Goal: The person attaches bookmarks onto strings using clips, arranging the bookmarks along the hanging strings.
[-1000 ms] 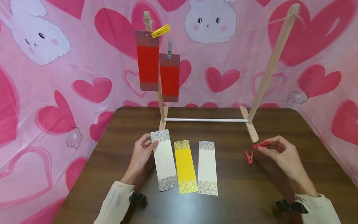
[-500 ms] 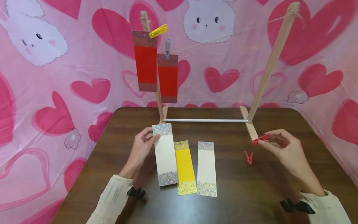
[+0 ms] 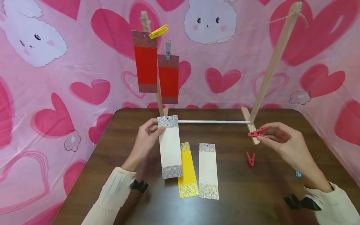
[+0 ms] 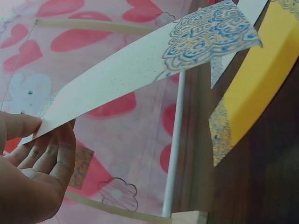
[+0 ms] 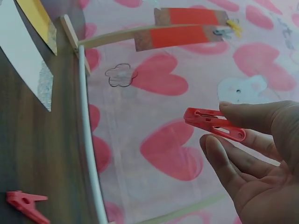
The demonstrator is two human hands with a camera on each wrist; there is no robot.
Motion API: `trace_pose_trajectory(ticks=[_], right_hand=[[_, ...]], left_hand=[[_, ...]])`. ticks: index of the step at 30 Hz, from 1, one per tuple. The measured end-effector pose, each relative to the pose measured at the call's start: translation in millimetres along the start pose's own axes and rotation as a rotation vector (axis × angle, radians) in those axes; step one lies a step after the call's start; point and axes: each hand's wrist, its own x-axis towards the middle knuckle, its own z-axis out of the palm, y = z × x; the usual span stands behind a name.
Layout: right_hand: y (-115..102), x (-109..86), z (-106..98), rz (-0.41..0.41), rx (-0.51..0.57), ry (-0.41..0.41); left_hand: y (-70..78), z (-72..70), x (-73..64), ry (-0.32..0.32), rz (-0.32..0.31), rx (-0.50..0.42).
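Note:
My left hand (image 3: 144, 139) pinches a white bookmark-like card (image 3: 170, 147) by its upper left edge, thumb in front and fingers behind. The card has patterned bands at both ends and is raised, overlapping a yellow card (image 3: 187, 170) in the head view. To the right of that lies a second white card (image 3: 208, 165). Between thumb and fingers, my right hand (image 3: 284, 140) holds a red clothespin (image 3: 256, 132), near the rack's right foot. A second red clothespin (image 3: 250, 159) lies on the table below it. In the right wrist view the held clothespin (image 5: 215, 123) points away from the palm.
A wooden rack with a right post (image 3: 274, 62), a white crossbar (image 3: 213, 122) and a string (image 3: 247, 31) stands at the back. Two red cards (image 3: 145, 65) hang at its left, with a yellow clothespin (image 3: 158, 32) and a grey clothespin (image 3: 168, 50). A small blue thing (image 3: 298, 173) lies near my right wrist.
My left hand has lifted the white card up and slightly right, so it now overlaps the yellow card. My right hand has risen with the red clothespin away from the one on the table.

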Motion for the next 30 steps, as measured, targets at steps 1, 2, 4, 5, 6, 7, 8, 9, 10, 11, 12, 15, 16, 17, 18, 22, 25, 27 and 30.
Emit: trace_pose_trajectory(ticks=[1,2,4,5,6,7,8,9,10,11,12,15,16,17,18,22,25,27,30], right_hand=[[-3,1.4,0,-0.008,-0.019,0.001],[-5,3.1,0,-0.013,-0.034,0.006],[-10,7.3,-1,-0.027,-0.066,0.024],[-12,9.6,-1,-0.029,-0.073,0.035],[-14,11.9,-1,-0.032,-0.081,0.045],[-17,14.3,-1,-0.035,-0.078,0.053],[-19,16.7,-1,-0.039,-0.08,0.059],[-21,19.0,-1,-0.047,-0.082,0.062],[-23,21.3,0,-0.055,-0.081,0.064],[-25,23.1,0,-0.064,-0.081,0.064],[-28,25.1,1,-0.08,-0.081,0.061],[-36,30.8,2,-0.134,-0.099,0.053],[-38,32.9,2,-0.153,-0.104,0.048],[-40,35.1,2,-0.173,-0.112,0.044],[-43,37.3,2,-0.191,-0.114,0.037],[-51,47.0,1,-0.28,-0.141,0.026],[-59,56.1,0,-0.342,-0.154,0.024],[-66,62.9,-1,-0.377,-0.172,0.027],[-77,73.9,-1,-0.42,-0.19,0.03]], left_hand=[[1.3,0.7,1.1,-0.011,0.005,0.0],[2.4,1.5,2.1,-0.022,0.01,0.001],[4.6,3.4,3.5,-0.045,0.016,-0.008],[5.6,4.3,4.0,-0.056,0.019,-0.014],[6.2,5.1,4.5,-0.063,0.021,-0.017],[6.9,5.9,5.0,-0.068,0.024,-0.019],[8.0,6.5,5.7,-0.071,0.031,-0.011],[9.0,7.1,6.5,-0.071,0.039,-0.006],[10.5,7.6,7.5,-0.07,0.049,-0.001],[12.0,8.0,8.7,-0.07,0.06,0.004],[13.8,8.1,9.9,-0.067,0.072,0.009],[20.2,7.3,14.0,-0.059,0.115,0.001],[22.6,6.5,15.4,-0.058,0.129,-0.003],[25.0,5.8,16.9,-0.055,0.141,-0.005],[27.4,5.0,18.3,-0.051,0.154,-0.004],[35.5,3.5,25.8,-0.056,0.191,0.027],[40.7,4.7,31.6,-0.062,0.213,0.068],[43.9,6.5,35.5,-0.067,0.226,0.086],[48.3,10.4,42.0,-0.081,0.246,0.097]])
